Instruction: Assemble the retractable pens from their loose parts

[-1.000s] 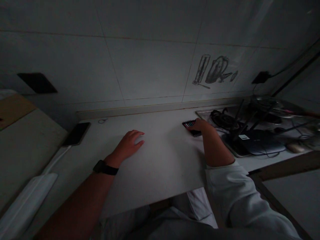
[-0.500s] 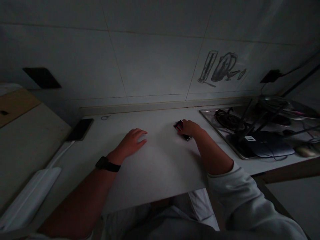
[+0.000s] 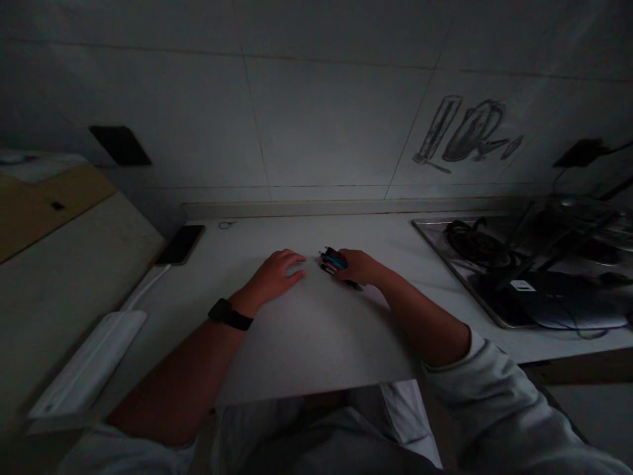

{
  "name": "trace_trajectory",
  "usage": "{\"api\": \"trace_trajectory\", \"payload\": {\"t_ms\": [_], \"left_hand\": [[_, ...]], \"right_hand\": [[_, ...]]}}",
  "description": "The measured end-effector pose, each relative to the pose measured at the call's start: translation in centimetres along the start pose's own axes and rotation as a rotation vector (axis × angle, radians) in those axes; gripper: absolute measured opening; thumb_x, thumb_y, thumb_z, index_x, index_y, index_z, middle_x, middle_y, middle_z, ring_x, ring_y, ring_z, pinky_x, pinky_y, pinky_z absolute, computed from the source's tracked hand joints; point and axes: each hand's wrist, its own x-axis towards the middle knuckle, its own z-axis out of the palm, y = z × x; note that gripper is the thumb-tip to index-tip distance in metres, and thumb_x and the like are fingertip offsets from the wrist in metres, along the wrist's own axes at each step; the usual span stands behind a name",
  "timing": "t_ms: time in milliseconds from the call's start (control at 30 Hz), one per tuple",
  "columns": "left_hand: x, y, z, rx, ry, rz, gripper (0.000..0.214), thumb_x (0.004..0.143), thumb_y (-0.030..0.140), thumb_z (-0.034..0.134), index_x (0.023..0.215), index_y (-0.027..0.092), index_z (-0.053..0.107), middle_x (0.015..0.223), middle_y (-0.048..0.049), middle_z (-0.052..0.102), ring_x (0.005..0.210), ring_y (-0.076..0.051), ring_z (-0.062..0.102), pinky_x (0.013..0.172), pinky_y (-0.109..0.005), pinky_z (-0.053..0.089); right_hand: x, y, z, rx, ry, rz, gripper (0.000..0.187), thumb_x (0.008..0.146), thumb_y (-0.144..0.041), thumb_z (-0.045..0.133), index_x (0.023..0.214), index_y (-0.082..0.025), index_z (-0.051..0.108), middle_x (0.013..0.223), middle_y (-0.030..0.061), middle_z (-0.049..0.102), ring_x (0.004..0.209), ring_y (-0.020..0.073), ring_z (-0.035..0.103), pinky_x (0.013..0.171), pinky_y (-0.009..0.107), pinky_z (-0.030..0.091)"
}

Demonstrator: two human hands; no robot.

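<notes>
My right hand (image 3: 362,267) is closed round a bundle of pens (image 3: 334,260), low over the white countertop (image 3: 316,343). Dark, red and blue parts of the pens stick out on its left side, and a dark end shows below the palm. The dim light hides how many there are. To the left, my left hand (image 3: 279,274) rests at the counter with its fingers apart and nothing in them. A small gap separates its fingertips from the pens. A black watch (image 3: 230,314) sits on the left wrist.
A phone (image 3: 180,245) lies at the left, with a white cable leading to a white power strip (image 3: 91,363). Near the wall is a small ring (image 3: 226,225). On the right are a gas stove (image 3: 477,243) and a dark router (image 3: 558,297) with raised antennas.
My right hand has moved left with the pens, closer to my left hand. The pens have turned, so blue now shows. The view has swung slightly left; my left hand stays open.
</notes>
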Motion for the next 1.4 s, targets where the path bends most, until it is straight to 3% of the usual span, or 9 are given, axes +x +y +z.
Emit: {"api": "trace_trajectory", "payload": {"t_ms": [200, 367, 500, 633, 800, 1033, 1167, 1267, 1400], "left_hand": [[0.3, 1.3, -0.4, -0.033, -0.002, -0.07, 0.029, 0.091, 0.046, 0.072, 0.109, 0.023, 0.072, 0.109, -0.0067, 0.071, 0.101, -0.024, 0.066, 0.093, -0.041, 0.054], [0.4, 3.2, 0.5, -0.002, -0.159, 0.102, 0.031, 0.091, 0.045, 0.074, 0.113, 0.024, 0.074, 0.11, -0.0077, 0.071, 0.103, -0.026, 0.066, 0.092, -0.04, 0.052], [0.5, 3.9, 1.0, 0.072, -0.232, 0.205, 0.016, 0.098, 0.034, 0.066, 0.106, 0.025, 0.076, 0.103, -0.0066, 0.071, 0.099, -0.024, 0.065, 0.092, -0.04, 0.049], [0.2, 2.8, -0.1, 0.122, -0.229, 0.172, 0.015, 0.098, 0.022, 0.061, 0.1, 0.026, 0.075, 0.103, -0.0053, 0.07, 0.097, -0.023, 0.064, 0.092, -0.04, 0.048], [-0.5, 0.5, -2.2, 0.136, -0.226, 0.097, 0.025, 0.094, 0.01, 0.056, 0.094, 0.026, 0.075, 0.103, -0.0053, 0.067, 0.095, -0.022, 0.064, 0.089, -0.037, 0.049], [-0.6, -0.7, -2.8, 0.048, -0.281, 0.072, 0.033, 0.087, 0.002, 0.052, 0.097, 0.022, 0.076, 0.103, -0.0055, 0.069, 0.097, -0.019, 0.066, 0.091, -0.032, 0.051], [-0.5, -0.1, -2.6, 0.059, -0.29, 0.061, 0.029, 0.089, 0.009, 0.056, 0.105, 0.021, 0.077, 0.105, -0.0065, 0.07, 0.099, -0.02, 0.066, 0.091, -0.031, 0.051], [-0.5, 0.6, -2.4, 0.107, -0.225, -0.036, 0.023, 0.092, 0.026, 0.066, 0.112, 0.019, 0.074, 0.107, -0.0086, 0.069, 0.094, -0.021, 0.066, 0.085, -0.032, 0.051], [-0.5, 1.3, -2.0, 0.147, -0.213, -0.146, 0.027, 0.088, 0.036, 0.076, 0.106, 0.016, 0.072, 0.102, -0.0085, 0.069, 0.088, -0.021, 0.065, 0.078, -0.032, 0.049]], "right_hand": [[-0.2, -1.9, 0.6, 0.146, 0.103, -0.013, 0.04, 0.083, -0.034, 0.073, 0.12, -0.023, 0.063, 0.114, 0.0071, 0.075, 0.098, 0.0238, 0.07, 0.079, 0.029, 0.052], [0.3, -0.6, 0.2, 0.096, 0.145, 0.081, 0.041, 0.084, -0.031, 0.072, 0.122, -0.021, 0.062, 0.117, 0.0109, 0.075, 0.101, 0.0266, 0.07, 0.081, 0.031, 0.051], [0.5, 0.6, -0.5, 0.126, 0.172, 0.105, 0.044, 0.085, -0.034, 0.072, 0.125, -0.02, 0.061, 0.12, 0.0105, 0.074, 0.104, 0.0261, 0.069, 0.084, 0.031, 0.051], [0.1, 0.4, -0.9, 0.092, 0.099, 0.103, 0.048, 0.083, -0.036, 0.074, 0.127, -0.021, 0.059, 0.12, 0.0104, 0.074, 0.103, 0.0262, 0.069, 0.082, 0.031, 0.051], [-1.2, -1.9, 0.1, 0.094, -0.01, -0.013, 0.064, 0.082, -0.034, 0.074, 0.141, -0.022, 0.052, 0.125, 0.0122, 0.072, 0.107, 0.0278, 0.069, 0.084, 0.032, 0.051], [-3.1, -5.5, 1.9, 0.043, 0.025, -0.127, 0.068, 0.085, -0.025, 0.064, 0.149, -0.022, 0.043, 0.123, 0.0138, 0.073, 0.104, 0.0273, 0.07, 0.082, 0.031, 0.048], [-3.5, -6.3, 2.0, 0.039, 0.034, -0.115, 0.067, 0.085, -0.025, 0.062, 0.149, -0.02, 0.042, 0.121, 0.0152, 0.073, 0.103, 0.0279, 0.07, 0.08, 0.032, 0.047], [-3.3, -6.1, 1.7, 0.046, 0.048, -0.094, 0.066, 0.088, -0.028, 0.062, 0.149, -0.019, 0.041, 0.121, 0.0163, 0.073, 0.103, 0.0287, 0.07, 0.08, 0.032, 0.047], [-2.7, -5.1, 1.4, 0.008, 0.084, -0.014, 0.066, 0.091, -0.032, 0.06, 0.151, -0.017, 0.037, 0.119, 0.0178, 0.074, 0.101, 0.0295, 0.071, 0.079, 0.033, 0.047]]}}
